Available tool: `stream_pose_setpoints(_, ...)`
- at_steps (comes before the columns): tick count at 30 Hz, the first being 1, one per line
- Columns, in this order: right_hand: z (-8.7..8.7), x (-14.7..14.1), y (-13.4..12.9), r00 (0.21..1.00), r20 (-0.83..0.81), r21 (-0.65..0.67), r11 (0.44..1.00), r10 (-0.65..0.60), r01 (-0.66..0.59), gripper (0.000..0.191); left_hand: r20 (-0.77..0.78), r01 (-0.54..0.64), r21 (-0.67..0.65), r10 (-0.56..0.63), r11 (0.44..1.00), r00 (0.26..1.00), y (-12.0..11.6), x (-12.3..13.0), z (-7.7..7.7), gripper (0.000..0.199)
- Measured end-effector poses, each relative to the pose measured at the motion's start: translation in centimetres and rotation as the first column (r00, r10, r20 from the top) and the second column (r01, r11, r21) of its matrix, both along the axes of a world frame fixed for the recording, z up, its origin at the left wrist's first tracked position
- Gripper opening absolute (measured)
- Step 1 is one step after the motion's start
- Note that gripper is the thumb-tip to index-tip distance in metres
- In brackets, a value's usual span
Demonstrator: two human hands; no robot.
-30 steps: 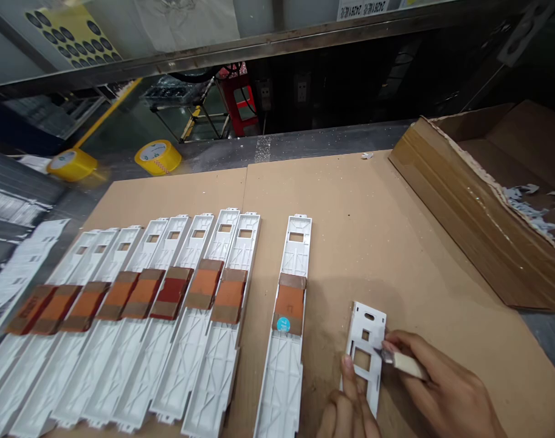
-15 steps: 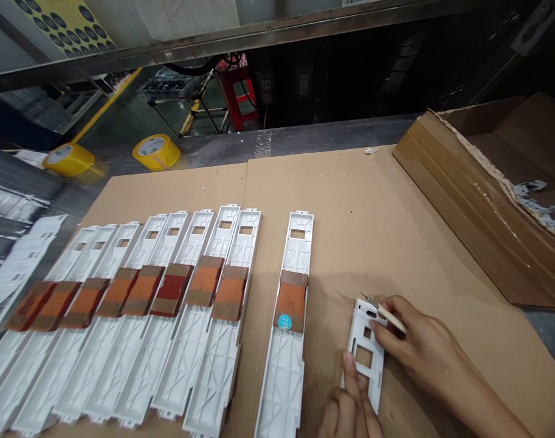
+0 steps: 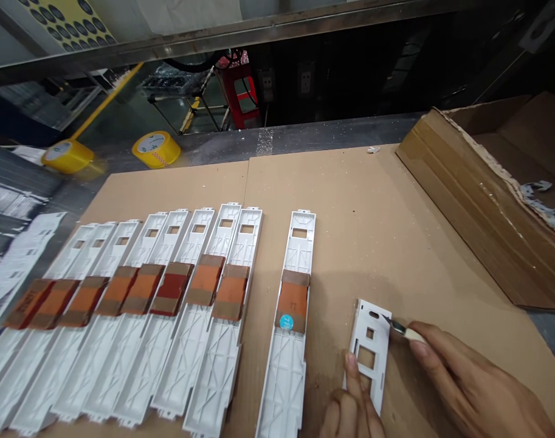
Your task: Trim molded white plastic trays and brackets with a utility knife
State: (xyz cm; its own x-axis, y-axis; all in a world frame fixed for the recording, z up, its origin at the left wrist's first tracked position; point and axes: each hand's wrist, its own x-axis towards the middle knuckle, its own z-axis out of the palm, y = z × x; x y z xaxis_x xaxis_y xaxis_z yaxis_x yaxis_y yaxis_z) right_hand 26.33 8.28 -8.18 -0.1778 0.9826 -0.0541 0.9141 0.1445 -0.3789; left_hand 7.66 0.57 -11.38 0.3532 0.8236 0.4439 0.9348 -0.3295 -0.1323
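I am seeing the left hand (image 3: 350, 407) pinning the plate (image 3: 369, 353), long axis toward the desk's far edge; the right hand (image 3: 478, 389), fingers closed, is gripping a knife (image 3: 402, 330).

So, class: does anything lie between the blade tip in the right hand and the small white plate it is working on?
Nothing visible does. The right hand holds the blade with its tip at the small white plate near its upper right edge, while the left hand presses the plate's lower end onto the cardboard.
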Motion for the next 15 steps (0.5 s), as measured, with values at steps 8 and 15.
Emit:
stream_pose_setpoints(8,-1.5,1.1,-2.6,0.961,0.235,0.112,0.978,0.143,-0.173,0.031,-0.004,0.018,-0.029,-0.018,0.999,1.0,0.1,-0.1,0.3,0.018)
stream_pose_setpoints(15,-0.6,0.1,-1.8,0.954,0.267,0.19,0.963,0.135,-0.189,0.027,-0.019,0.033,-0.03,-0.034,0.999,0.999,0.3,-0.2,0.7,0.021)
